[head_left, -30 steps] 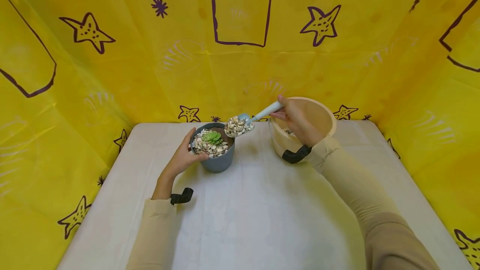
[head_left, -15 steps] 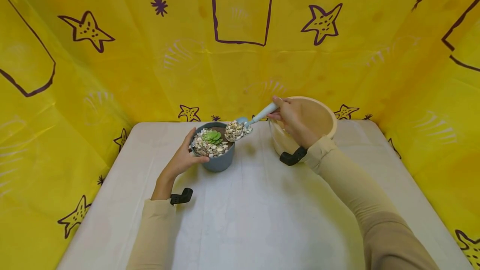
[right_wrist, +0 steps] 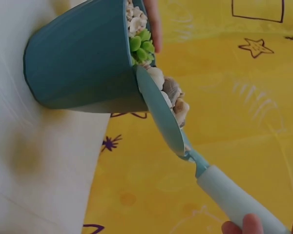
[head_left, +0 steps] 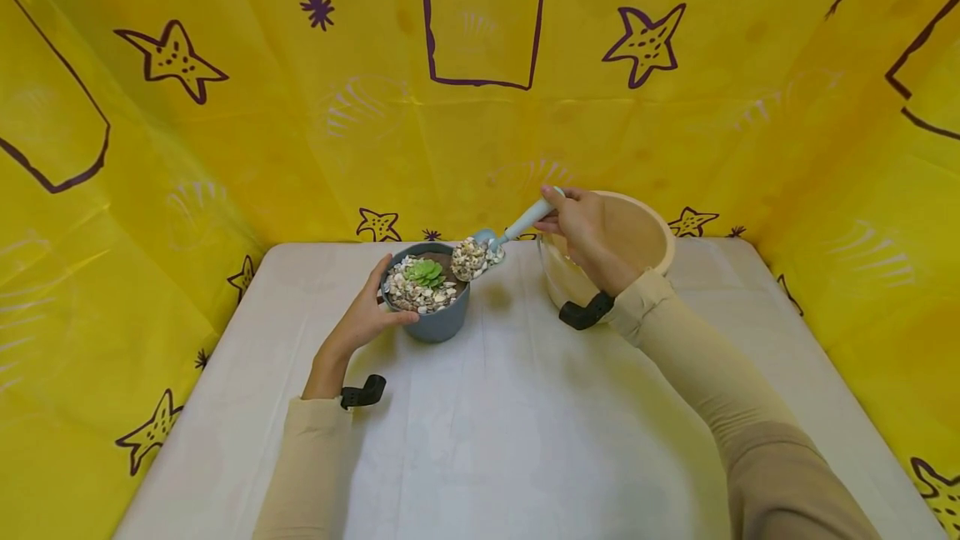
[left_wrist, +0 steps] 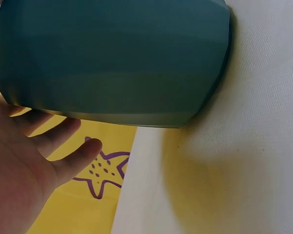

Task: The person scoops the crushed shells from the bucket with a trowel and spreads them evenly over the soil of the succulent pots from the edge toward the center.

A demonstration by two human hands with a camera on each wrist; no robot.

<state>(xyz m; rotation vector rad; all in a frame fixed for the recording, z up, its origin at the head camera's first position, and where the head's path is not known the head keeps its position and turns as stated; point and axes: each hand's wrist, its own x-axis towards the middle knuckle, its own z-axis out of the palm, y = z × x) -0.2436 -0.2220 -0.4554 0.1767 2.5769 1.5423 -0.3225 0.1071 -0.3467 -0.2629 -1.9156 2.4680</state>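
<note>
A blue-grey flower pot [head_left: 437, 327] stands on the table, with a green succulent [head_left: 426, 273], pale shell-like bits over its left and front part, and bare brown soil [head_left: 447, 263] at the back right. My left hand [head_left: 367, 315] holds the pot from the left, thumb at the front of the rim; the left wrist view shows the fingers along its side. My right hand [head_left: 581, 227] grips the pale blue handle of a trowel [right_wrist: 161, 114]. Small shells [head_left: 470, 259] are heaped on its blade. The blade tilts down to the left, its tip at the pot's right rim.
A large cream bucket [head_left: 656, 232] stands at the back right under my right forearm, which partly hides it. White cloth [head_left: 495, 440] covers the table. Yellow printed curtains [head_left: 480, 148] close off the back and both sides.
The trowel has come slightly left and its blade tilts further down toward the pot. My right hand has shifted a little left with it. The left hand and pot stay put.
</note>
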